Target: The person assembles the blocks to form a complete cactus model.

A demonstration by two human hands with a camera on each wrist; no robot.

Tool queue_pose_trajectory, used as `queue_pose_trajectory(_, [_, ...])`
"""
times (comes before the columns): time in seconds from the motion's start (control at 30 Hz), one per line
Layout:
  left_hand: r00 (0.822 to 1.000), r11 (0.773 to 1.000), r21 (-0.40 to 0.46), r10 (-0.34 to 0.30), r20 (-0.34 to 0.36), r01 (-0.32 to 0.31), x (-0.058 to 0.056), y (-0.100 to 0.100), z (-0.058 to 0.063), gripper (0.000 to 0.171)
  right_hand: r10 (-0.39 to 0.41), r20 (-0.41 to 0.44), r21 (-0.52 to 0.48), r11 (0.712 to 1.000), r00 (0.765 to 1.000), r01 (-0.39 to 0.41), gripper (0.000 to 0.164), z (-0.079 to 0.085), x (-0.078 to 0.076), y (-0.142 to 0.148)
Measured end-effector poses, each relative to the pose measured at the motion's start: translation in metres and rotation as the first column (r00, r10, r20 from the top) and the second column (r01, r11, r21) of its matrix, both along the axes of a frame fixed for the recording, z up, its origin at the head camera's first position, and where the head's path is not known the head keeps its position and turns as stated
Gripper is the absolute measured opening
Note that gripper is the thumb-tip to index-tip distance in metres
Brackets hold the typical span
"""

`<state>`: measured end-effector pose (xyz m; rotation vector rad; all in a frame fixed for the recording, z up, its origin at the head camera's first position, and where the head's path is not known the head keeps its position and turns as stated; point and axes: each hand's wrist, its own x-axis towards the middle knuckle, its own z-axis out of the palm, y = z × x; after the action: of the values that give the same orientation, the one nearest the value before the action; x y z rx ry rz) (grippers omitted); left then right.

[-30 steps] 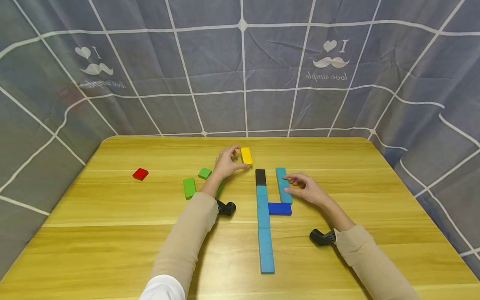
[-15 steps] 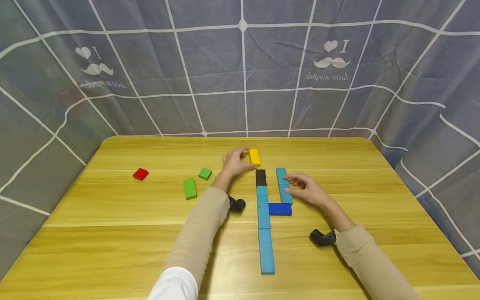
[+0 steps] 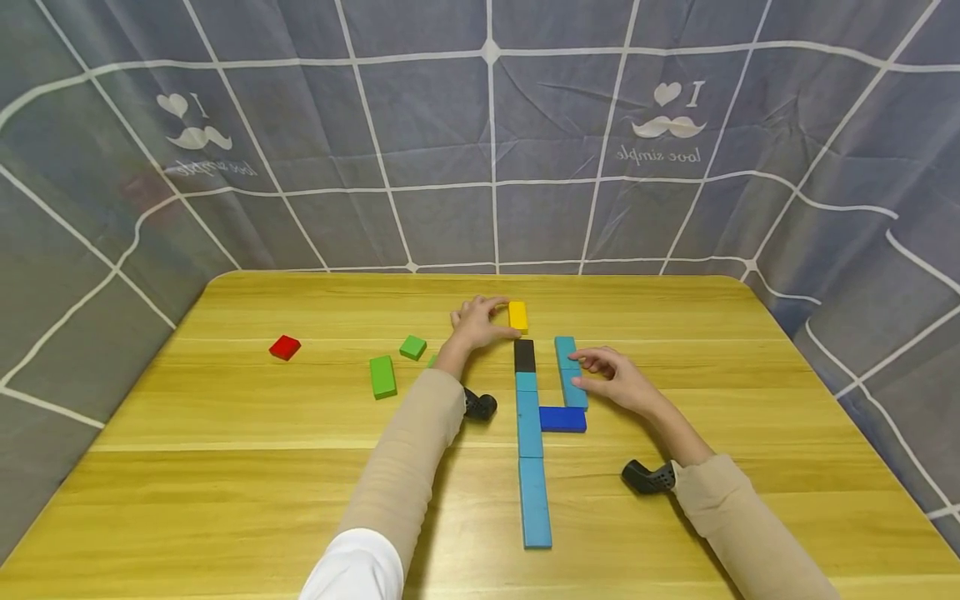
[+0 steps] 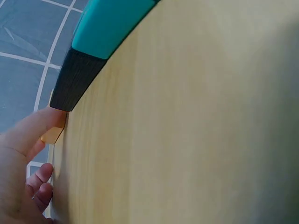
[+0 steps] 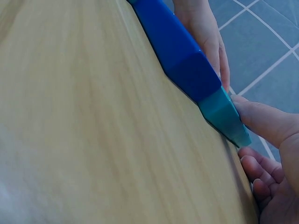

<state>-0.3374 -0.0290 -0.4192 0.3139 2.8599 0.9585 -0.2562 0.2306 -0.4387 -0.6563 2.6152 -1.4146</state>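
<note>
My left hand (image 3: 474, 323) pinches a yellow block (image 3: 518, 317) between thumb and index finger, just beyond the black block (image 3: 524, 356). In the left wrist view, the thumb partly hides the yellow block (image 4: 53, 134) at the black end of the row. Below the black block runs a column of light blue blocks (image 3: 529, 429). A dark blue block (image 3: 562, 419) lies crosswise against its right side. Above that block's right end stand two light blue blocks (image 3: 575, 399) in line. My right hand (image 3: 618, 381) touches them from the right with thumb and index fingertips, the other fingers loosely bent.
Green blocks (image 3: 383, 377) lie to the left of the left forearm, one partly hidden behind it. A red block (image 3: 285, 347) sits further left on the wooden table (image 3: 225, 475). A grey checked curtain (image 3: 435, 142) rises at the table's back and sides.
My left hand has carried the yellow block rightward and straightened it, so it now sits in line with the black block. The right hand has stayed at the light blue blocks.
</note>
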Motion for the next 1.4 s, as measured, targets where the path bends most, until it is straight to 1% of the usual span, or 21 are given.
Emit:
queue_pose_trajectory(0.13, [1.000,1.000,0.008,-0.008,0.005,0.008,0.001,0.000,0.001,0.059,0.002,0.001,-0.003,1.000,1.000,-0.002,0.037,0.001,0.000,0.000])
queue_pose_trajectory(0.3, [1.000,1.000,0.015,-0.022,-0.011,0.022,0.001,0.000,-0.002,0.050,0.006,0.007,-0.007,1.000,1.000,-0.006,0.038,0.002,0.001,0.000])
queue_pose_trajectory(0.7, [0.998,0.998,0.027,-0.059,-0.013,0.059,0.001,-0.001,-0.004,0.050,0.009,-0.006,-0.003,1.000,1.000,-0.009,0.037,0.000,0.001,0.001])
queue_pose_trajectory(0.97, [0.998,0.998,0.027,-0.063,-0.027,0.064,0.002,-0.001,-0.004,0.049,0.007,-0.004,0.003,1.000,1.000,-0.007,0.038,0.000,0.000,0.001])
queue_pose_trajectory(1.13, [0.997,0.997,0.029,-0.067,-0.028,0.068,0.002,-0.001,-0.004,0.049,0.004,0.013,0.016,1.000,1.000,-0.004,0.037,0.022,0.012,-0.009])
queue_pose_trajectory(1.2, [0.997,0.997,0.033,-0.070,-0.028,0.071,0.002,-0.002,-0.004,0.049,-0.001,0.018,0.020,1.000,1.000,0.001,0.037,0.025,0.014,-0.011])
queue_pose_trajectory(1.37, [0.997,0.996,0.046,-0.069,-0.030,0.071,0.002,-0.002,-0.005,0.049,0.001,-0.012,0.004,1.000,1.000,-0.001,0.038,0.003,0.002,-0.002])
queue_pose_trajectory(1.4, [0.997,0.996,0.047,-0.069,-0.030,0.070,0.002,-0.002,-0.006,0.048,0.000,-0.017,0.002,1.000,1.000,0.000,0.038,0.002,0.002,-0.001])
